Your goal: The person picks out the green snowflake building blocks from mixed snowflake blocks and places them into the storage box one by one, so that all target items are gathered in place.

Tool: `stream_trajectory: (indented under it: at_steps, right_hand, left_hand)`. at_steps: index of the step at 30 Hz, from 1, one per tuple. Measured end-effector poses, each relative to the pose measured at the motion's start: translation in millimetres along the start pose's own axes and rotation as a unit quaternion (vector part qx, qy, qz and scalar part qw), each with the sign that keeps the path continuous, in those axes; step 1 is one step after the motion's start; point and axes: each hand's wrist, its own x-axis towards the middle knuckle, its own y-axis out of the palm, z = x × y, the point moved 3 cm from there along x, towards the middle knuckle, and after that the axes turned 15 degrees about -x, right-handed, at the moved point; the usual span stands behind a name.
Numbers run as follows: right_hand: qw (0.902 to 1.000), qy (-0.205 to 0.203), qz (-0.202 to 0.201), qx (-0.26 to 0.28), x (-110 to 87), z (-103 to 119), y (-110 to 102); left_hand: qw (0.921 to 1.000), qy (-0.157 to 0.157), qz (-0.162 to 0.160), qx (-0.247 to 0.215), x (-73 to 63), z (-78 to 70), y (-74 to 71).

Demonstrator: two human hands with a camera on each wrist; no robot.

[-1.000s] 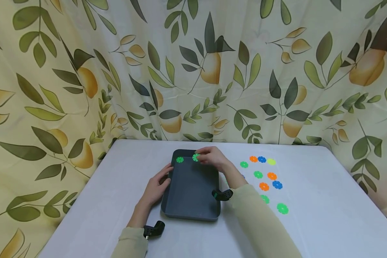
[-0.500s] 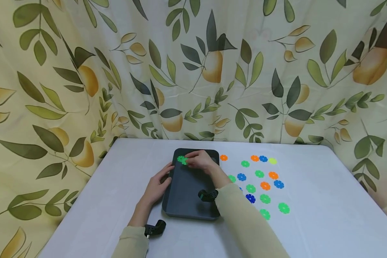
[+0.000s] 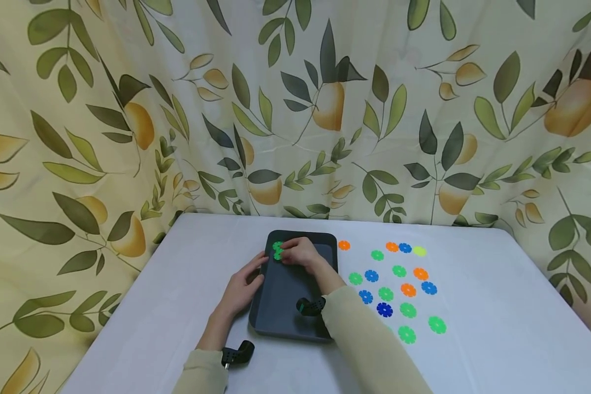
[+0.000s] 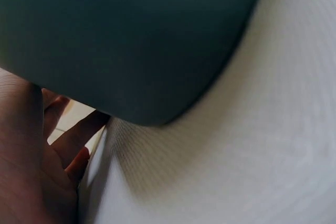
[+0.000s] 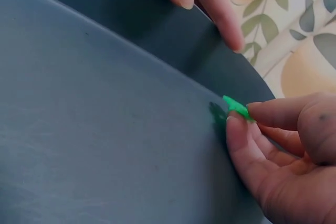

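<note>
A dark grey rectangular tray lies on the table. My left hand rests along its left rim with the fingers mostly straight. In the left wrist view the tray's outer wall hides part of that hand. Over the tray's upper left, my right hand pinches a green notched plastic disc between thumb and fingers. Another green notched disc lies just behind it in the tray's far left corner. The right wrist view shows the pinched disc tilted, close to the tray wall.
Right of the tray, several notched discs lie scattered on the white table: green, orange, blue, dark blue and a yellow one. A leaf-patterned curtain hangs behind the table.
My right hand has moved left across the tray with its green disc, then slightly nearer, to just in front of the other green disc. My left hand has stayed at the rim.
</note>
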Motion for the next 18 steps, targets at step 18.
stream_trajectory:
  at_steps: [18]
  right_hand:
    - [0.9986, -0.012, 0.033, -0.039, -6.3, 4.6, -5.3]
  left_hand:
    - [0.9999, -0.012, -0.004, 0.000, -0.2, -0.1, 1.0]
